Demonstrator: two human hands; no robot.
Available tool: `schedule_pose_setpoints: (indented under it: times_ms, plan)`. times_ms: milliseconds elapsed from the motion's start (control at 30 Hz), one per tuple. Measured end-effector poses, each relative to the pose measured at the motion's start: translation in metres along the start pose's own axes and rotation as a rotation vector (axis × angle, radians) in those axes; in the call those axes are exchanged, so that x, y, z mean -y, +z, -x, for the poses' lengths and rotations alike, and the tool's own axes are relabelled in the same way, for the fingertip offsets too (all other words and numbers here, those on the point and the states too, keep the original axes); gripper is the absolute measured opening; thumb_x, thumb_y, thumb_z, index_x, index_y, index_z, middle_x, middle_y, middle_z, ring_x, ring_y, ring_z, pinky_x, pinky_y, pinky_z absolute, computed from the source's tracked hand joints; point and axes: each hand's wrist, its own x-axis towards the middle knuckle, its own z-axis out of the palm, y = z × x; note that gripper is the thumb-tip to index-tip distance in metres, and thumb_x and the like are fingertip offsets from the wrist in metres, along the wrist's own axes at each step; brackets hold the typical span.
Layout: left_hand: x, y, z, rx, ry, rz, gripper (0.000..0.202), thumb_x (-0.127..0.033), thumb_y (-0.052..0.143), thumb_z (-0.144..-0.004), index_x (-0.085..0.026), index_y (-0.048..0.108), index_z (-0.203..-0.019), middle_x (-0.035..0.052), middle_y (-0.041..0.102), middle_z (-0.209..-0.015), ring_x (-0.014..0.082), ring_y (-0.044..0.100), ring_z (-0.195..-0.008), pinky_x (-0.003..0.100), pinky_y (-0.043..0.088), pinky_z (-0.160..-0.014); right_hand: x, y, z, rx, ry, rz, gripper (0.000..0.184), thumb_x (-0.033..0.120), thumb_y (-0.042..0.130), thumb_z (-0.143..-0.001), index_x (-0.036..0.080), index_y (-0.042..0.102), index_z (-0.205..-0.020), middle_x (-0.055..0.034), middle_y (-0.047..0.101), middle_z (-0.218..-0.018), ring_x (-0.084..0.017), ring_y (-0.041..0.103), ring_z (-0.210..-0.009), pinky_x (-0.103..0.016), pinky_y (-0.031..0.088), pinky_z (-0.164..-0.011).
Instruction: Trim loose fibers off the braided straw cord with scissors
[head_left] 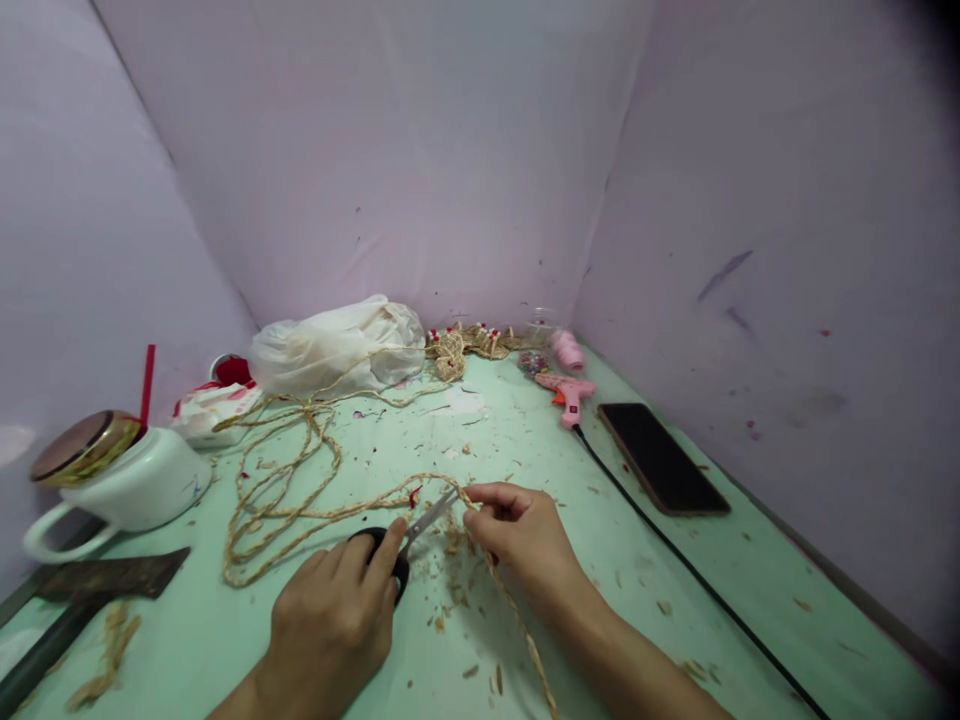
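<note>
My left hand [334, 620] is closed on the black handles of a pair of scissors [420, 525], whose blades point up and to the right. My right hand [517, 530] pinches a braided jute rope [300, 500] right at the blade tips. The rope loops in loose coils over the green table to the left and also trails down past my right wrist. Small jute scraps lie under the scissors.
A white mug with a gold lid [112, 475] and a dark cleaver [90, 590] sit at left. A white plastic bag [337, 350] and small jute pieces [465, 345] lie at the back. A pink glue gun [566, 392] with its black cord, a pink spool [568, 350] and a phone [661, 457] are at right.
</note>
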Motion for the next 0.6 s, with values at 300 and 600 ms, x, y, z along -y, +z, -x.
schedule_pose_setpoints:
  times_ms: [300,600]
  plan:
    - [0.0030,0.0048,0.0012,-0.062,0.018,-0.019,0.037,-0.013,0.047,-0.075,-0.017,0.052,-0.111,0.0025,0.058,-0.067,0.0158,0.052,-0.054,0.029,0.035,-0.052,-0.0026,-0.0004,-0.0008,-0.059,-0.120,0.119,0.023,0.018,0.057,-0.057,0.012,0.069,-0.075,0.0029,0.050,-0.047,-0.008,0.040,-0.043,-0.022,0.033,-0.044]
    - [0.0035,0.0066,0.0019,-0.038,-0.022,0.155,0.036,-0.013,0.044,-0.075,-0.015,0.051,-0.111,0.0033,0.060,-0.068,0.0155,0.054,-0.055,0.027,0.038,-0.051,-0.0023,-0.0004,-0.0018,-0.035,-0.043,0.001,0.023,0.018,0.060,-0.055,0.010,0.068,-0.075,0.0056,0.047,-0.042,-0.007,0.038,-0.039,-0.022,0.031,-0.042]
